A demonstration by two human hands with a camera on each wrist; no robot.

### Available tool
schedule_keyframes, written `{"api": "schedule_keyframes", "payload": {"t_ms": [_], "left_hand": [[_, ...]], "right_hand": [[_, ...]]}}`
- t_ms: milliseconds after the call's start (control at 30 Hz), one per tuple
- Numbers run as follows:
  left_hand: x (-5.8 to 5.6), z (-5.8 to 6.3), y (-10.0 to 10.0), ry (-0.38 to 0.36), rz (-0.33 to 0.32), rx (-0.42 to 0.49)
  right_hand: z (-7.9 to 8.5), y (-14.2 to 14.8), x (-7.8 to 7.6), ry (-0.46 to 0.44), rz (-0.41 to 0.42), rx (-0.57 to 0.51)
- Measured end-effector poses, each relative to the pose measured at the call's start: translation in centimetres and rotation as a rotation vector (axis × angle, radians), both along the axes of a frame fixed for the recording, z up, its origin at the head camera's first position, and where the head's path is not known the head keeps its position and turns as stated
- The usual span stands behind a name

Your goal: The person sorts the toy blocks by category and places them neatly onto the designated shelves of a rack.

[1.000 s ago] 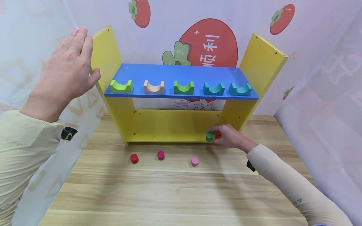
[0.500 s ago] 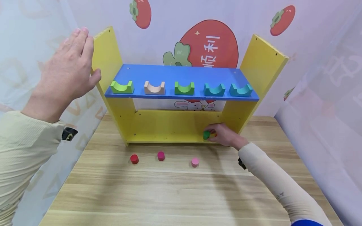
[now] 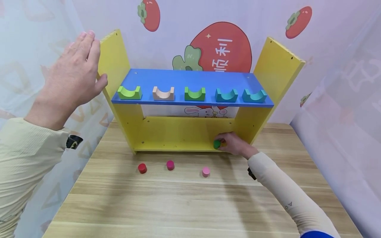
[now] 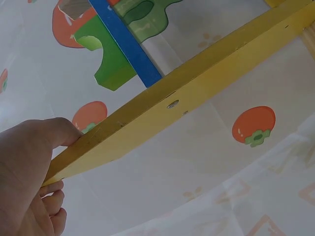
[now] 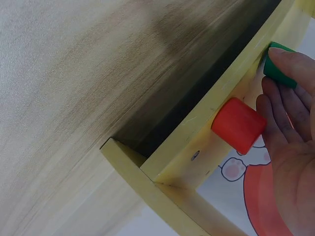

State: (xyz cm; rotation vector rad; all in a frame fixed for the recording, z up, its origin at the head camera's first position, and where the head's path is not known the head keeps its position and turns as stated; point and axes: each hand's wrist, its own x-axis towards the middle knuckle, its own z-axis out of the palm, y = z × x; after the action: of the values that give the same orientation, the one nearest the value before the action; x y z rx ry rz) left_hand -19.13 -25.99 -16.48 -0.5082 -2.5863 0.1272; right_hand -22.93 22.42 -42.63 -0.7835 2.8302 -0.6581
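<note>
My left hand (image 3: 71, 71) grips the front edge of the left yellow side panel (image 4: 138, 115) of a small shelf unit, thumb on one side and fingers on the other. My right hand (image 3: 233, 143) is low at the right end of the yellow bottom shelf (image 3: 172, 132), where thumb and fingers pinch a green cylinder block (image 3: 217, 144). In the right wrist view this green block (image 5: 279, 64) is partly covered by the thumb. A red cylinder block (image 5: 238, 125) stands on the same shelf beside the curled fingers, mostly hidden by the hand in the head view.
On the blue upper shelf (image 3: 190, 77), several U-shaped cradle blocks stand in a row, among them a beige one (image 3: 163, 94) and a teal one (image 3: 226, 96). Red (image 3: 142, 168), magenta (image 3: 170, 165) and pink cylinders (image 3: 206, 172) sit on the wooden table (image 3: 178, 201) in front.
My right hand has shifted slightly left along the bottom shelf with the green block, which now sits a bit farther left. The left hand stays at the panel.
</note>
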Motion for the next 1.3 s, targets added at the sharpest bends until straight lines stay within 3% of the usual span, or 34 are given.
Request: {"api": "schedule_keyframes", "payload": {"t_ms": [367,633,900,1100,1300], "left_hand": [[-0.1,-0.1,0.0,0.016,-0.015,-0.011],[-0.3,-0.1,-0.1,0.011,-0.021,0.007],[-0.3,-0.3,-0.2,0.04,-0.046,0.026],[-0.2,-0.2,-0.1,0.036,-0.037,0.019],[-0.1,-0.1,0.0,0.014,-0.023,0.005]], "right_hand": [[0.2,0.1,0.2,0.035,0.012,0.064],[2.4,0.7,1.2,0.035,0.036,0.051],[4.5,0.5,3.0,0.008,0.116,0.02],[3.6,-0.3,4.5,-0.011,0.199,0.003],[1.7,-1.4,5.9,-0.087,0.21,0.009]]}}
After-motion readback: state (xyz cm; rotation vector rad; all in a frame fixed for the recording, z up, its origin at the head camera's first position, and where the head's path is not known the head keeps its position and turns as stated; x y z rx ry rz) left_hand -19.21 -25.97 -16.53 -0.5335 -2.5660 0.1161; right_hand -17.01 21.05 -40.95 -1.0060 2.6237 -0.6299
